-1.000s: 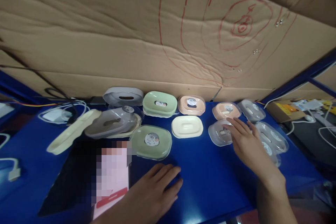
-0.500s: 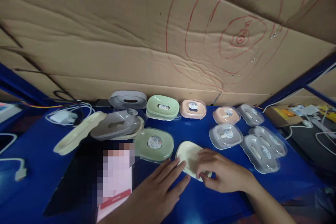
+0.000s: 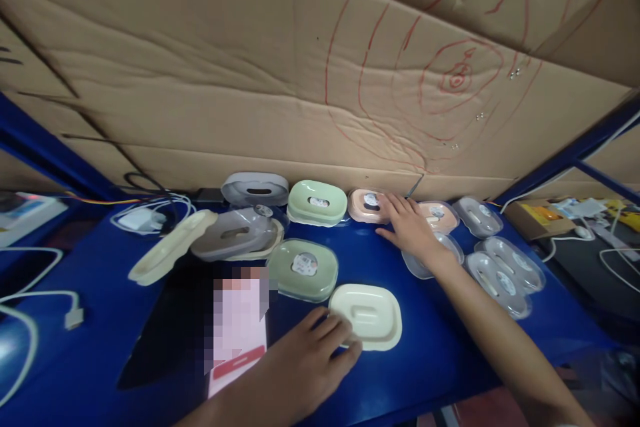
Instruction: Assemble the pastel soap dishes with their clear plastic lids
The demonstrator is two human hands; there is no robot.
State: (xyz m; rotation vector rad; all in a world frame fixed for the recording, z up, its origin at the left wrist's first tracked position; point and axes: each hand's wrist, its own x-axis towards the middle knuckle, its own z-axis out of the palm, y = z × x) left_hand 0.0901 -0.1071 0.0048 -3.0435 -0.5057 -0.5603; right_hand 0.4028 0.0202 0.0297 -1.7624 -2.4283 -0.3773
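Note:
A cream soap dish (image 3: 388,317) lies on the blue table in front of me. My left hand (image 3: 323,350) is at its left edge, fingers loosely bent and apart; whether they touch the rim I cannot tell. Farther back, my right hand (image 3: 407,223) stretches its fingers over the right side of a peach soap dish (image 3: 361,207), seemingly touching it and not wrapped around it. Partly behind that hand are another peach dish (image 3: 447,217) and a grey dish (image 3: 419,263) under a clear lid. A green soap dish (image 3: 285,277) with a round label sits left of the cream one.
Several grey lidded dishes (image 3: 500,280) stand at the right. Along the back are a green dish (image 3: 300,203) and a grey one (image 3: 255,185). A cream tray (image 3: 165,253) leans at the left beside a lit, blurred screen (image 3: 240,327). White cables (image 3: 30,340) lie at the left edge.
My right hand has left the cream dish and moved back to the peach dish. The cream dish now lies uncovered by it. My left hand's fingers have drawn in and bent.

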